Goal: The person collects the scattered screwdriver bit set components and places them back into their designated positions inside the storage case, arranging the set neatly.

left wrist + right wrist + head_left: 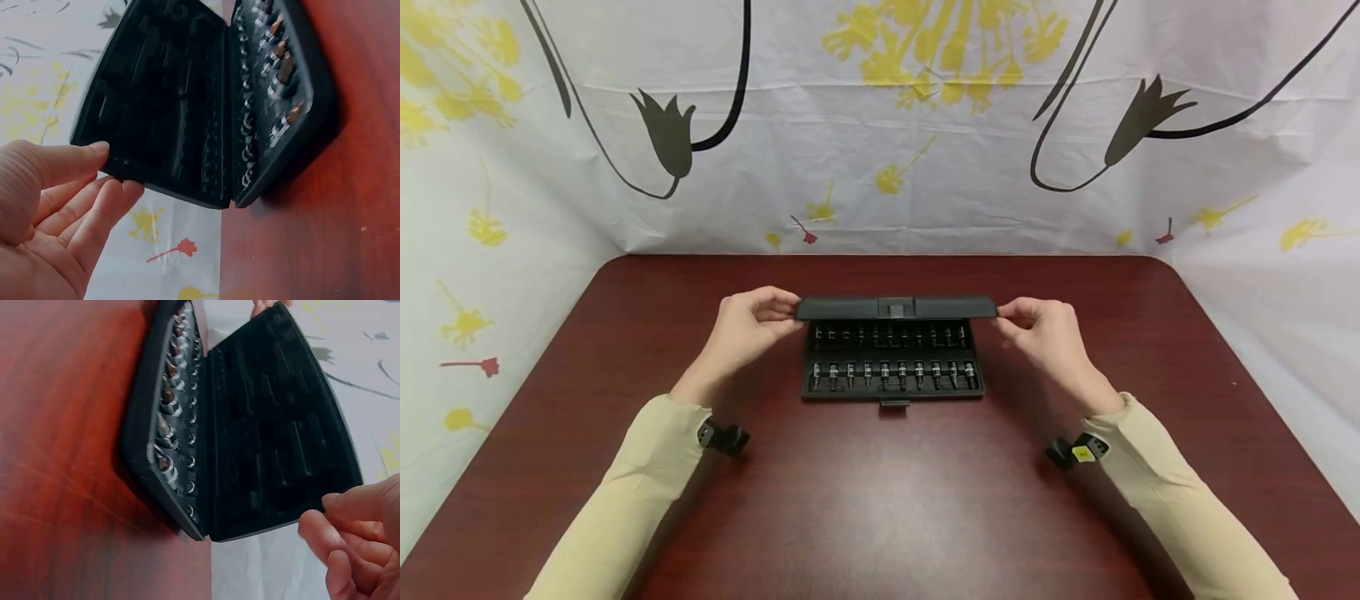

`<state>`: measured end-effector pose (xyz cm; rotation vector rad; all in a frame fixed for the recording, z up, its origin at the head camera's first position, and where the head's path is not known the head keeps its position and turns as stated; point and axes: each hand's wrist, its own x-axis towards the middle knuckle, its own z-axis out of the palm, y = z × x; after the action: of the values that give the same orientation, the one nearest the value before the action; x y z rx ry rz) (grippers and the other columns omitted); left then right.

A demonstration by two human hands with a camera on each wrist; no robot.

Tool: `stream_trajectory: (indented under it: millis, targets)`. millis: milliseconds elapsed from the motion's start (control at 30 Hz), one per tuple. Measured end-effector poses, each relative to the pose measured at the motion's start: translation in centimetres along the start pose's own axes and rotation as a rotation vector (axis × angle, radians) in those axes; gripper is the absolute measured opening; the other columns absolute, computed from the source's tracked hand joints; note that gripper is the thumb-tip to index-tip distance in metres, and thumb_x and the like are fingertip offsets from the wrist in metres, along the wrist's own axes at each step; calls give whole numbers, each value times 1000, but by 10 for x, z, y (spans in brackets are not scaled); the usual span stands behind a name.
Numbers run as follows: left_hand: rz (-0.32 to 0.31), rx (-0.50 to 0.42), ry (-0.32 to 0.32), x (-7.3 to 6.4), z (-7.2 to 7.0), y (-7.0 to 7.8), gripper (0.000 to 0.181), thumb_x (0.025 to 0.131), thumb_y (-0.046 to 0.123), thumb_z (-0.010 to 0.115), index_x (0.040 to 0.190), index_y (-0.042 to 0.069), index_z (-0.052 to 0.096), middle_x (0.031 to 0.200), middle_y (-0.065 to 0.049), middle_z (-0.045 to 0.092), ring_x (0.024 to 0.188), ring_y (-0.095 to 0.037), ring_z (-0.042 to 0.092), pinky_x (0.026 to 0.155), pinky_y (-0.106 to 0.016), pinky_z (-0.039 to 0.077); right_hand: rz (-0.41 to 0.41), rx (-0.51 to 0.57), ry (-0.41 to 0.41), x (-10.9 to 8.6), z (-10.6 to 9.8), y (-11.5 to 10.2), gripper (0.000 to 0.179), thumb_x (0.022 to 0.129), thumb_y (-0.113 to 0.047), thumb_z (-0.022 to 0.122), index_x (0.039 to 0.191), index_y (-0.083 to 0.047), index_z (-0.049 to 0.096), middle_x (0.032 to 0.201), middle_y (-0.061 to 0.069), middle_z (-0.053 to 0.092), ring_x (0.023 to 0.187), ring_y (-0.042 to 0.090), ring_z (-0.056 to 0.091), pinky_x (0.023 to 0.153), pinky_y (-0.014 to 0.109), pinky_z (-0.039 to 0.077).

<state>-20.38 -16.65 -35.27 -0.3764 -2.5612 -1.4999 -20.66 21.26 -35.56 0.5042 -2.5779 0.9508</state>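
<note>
A black bit socket case (892, 395) lies on the table with its hinged lid (850, 309) raised partway. Two rows of metal bit sockets (884, 375) fill the base, and the lid partly shades the back row. My left hand (752, 321) pinches the lid's left corner between thumb and fingers; in the left wrist view the thumb (75, 161) lies on the lid's inner side. At the opposite corner my right hand (1045, 329) pinches the lid, with thumb and index finger at its edge in the right wrist view. Moulded recesses line the lid's inside (275, 425).
The dark red wooden table (880, 500) extends around the case. Behind it and at both sides hangs a white cloth (880, 208) printed with yellow and grey flowers. A small latch (893, 403) juts from the base's front edge. Each wrist carries a small black camera (724, 437).
</note>
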Motion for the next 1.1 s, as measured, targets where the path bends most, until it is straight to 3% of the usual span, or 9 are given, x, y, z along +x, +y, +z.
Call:
stream_trajectory:
  millis: [200, 400, 467, 667, 800, 967, 1100]
  targets:
    - [74, 35, -42, -12, 3, 3, 22, 73, -10, 73, 94, -5, 68, 89, -19, 69, 78, -27, 69, 68, -23, 55, -26, -112, -13, -14, 0, -7, 10, 78, 1, 68, 86, -3, 73, 56, 2, 65, 45, 10, 57, 46, 25, 39]
    - [107, 116, -90, -20, 6, 5, 22, 73, -14, 67, 94, -8, 64, 90, -22, 68, 78, -29, 69, 69, -31, 57, -29, -177, -50, -23, 1, -13, 12, 76, 1, 68, 87, -1, 73, 55, 2, 63, 43, 9, 49, 44, 27, 34]
    - [113, 170, -109, -23, 7, 6, 22, 73, -14, 67, 94, -7, 63, 91, -21, 68, 79, -29, 69, 69, -32, 57, -21, -198, -76, -26, 0, -15, 13, 76, 0, 68, 88, -2, 72, 56, 2, 62, 43, 11, 44, 44, 29, 33]
    - [134, 350, -184, -34, 12, 14, 27, 71, -15, 64, 97, -8, 61, 95, -21, 65, 81, -27, 68, 69, -31, 57, 9, -245, -198, -35, 1, -21, 16, 76, -10, 73, 91, -3, 71, 69, 4, 70, 63, 24, 66, 54, 42, 48]
    - [163, 509, -195, -43, 21, 17, 30, 69, -12, 65, 98, -9, 60, 89, -18, 62, 75, -24, 63, 64, -33, 55, 17, -264, -259, -42, 5, -22, 20, 78, -14, 74, 92, -1, 70, 73, 7, 71, 66, 22, 68, 56, 41, 51]
    - [153, 661, -201, -54, 36, 20, 30, 72, -1, 71, 99, -9, 58, 88, -21, 61, 77, -34, 64, 63, -40, 54, 18, -289, -316, -49, 11, -22, 22, 77, -16, 76, 91, -1, 70, 71, 5, 69, 60, 17, 64, 51, 37, 48]
    - [120, 716, -203, -59, 46, 21, 31, 78, 11, 74, 95, -9, 58, 85, -20, 60, 73, -34, 63, 59, -40, 55, 17, -317, -376, -51, 14, -23, 22, 77, -21, 76, 88, -3, 69, 57, -4, 56, 50, 11, 47, 45, 32, 39]
